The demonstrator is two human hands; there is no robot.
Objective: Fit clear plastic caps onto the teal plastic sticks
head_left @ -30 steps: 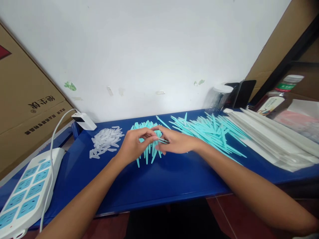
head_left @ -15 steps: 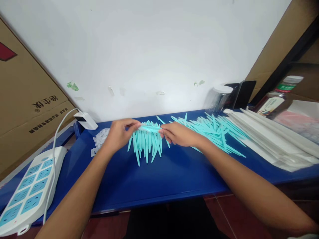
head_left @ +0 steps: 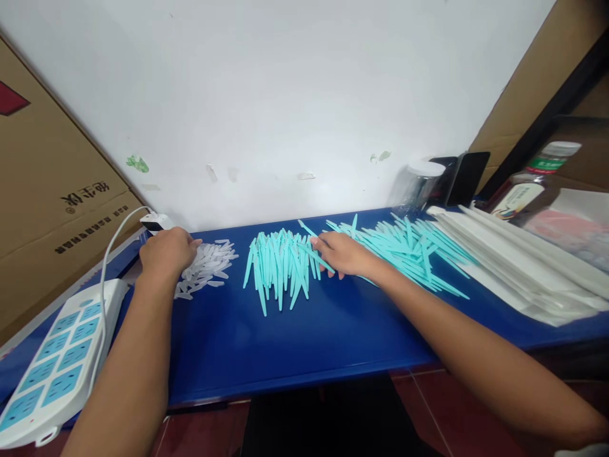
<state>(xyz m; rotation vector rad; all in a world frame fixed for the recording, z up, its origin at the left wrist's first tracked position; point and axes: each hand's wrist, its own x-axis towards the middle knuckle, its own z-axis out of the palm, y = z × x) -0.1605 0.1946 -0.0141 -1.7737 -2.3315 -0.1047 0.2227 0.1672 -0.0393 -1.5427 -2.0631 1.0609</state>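
Seemingly midway: right hand (head_left: 340, 252) pinches turquoise stick (head_left: 314, 253); left hand (head_left: 167, 251) at clear pieces (head_left: 209, 264), grip hidden; middle pile (head_left: 278, 261) perhaps done, right pile (head_left: 410, 255) left.

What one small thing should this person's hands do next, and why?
Perhaps the left hand should lift one piece from the pale pile: it is right at that pile, its grip hidden from view, while the right hand holds a turquoise stick.

We see turquoise sticks (head_left: 280, 263), translucent whitish pieces (head_left: 209, 263) and a deep-blue table (head_left: 285, 349). Our power strip (head_left: 66, 362) pairs white with light-blue panels (head_left: 62, 384); our brown carton (head_left: 47, 158) bears dark lettering (head_left: 92, 228).
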